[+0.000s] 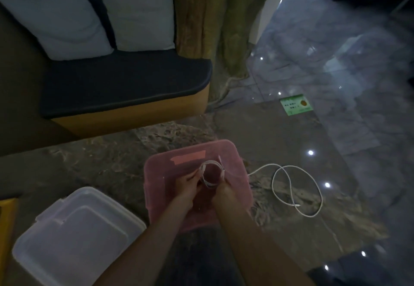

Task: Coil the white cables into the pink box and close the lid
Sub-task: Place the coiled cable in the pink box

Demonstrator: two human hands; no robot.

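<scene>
A translucent pink plastic box (237,167) with rounded corners sits open on the mottled brown stone table (112,162), a strip of pink tape (189,158) stuck to its far inner wall. Both bare hands are held over the open box. The left hand (184,188) and the right hand (225,192) together hold a small coil of thin white cable (211,173), wound into a few loops; the left grip pinches the coil's left side and the right grip is clenched around its right side, with one short cable end sticking up above the right fingers (223,174). The coil hangs above the box's interior, though in this dim light it is hard to tell whether its lower loops touch the bottom.

A second long white cable (291,187) lies loose on the table just to the right of the box, curled in a wide open loop that crosses over itself, one end reaching toward the box's right wall.

The clear rectangular plastic lid (78,229) lies flat on the table to the left of the box, apart from it. Farther back stand a dark-cushioned bench seat (125,84) with two pale grey pillows (60,25) and a green card (296,104) on the table's far right.
</scene>
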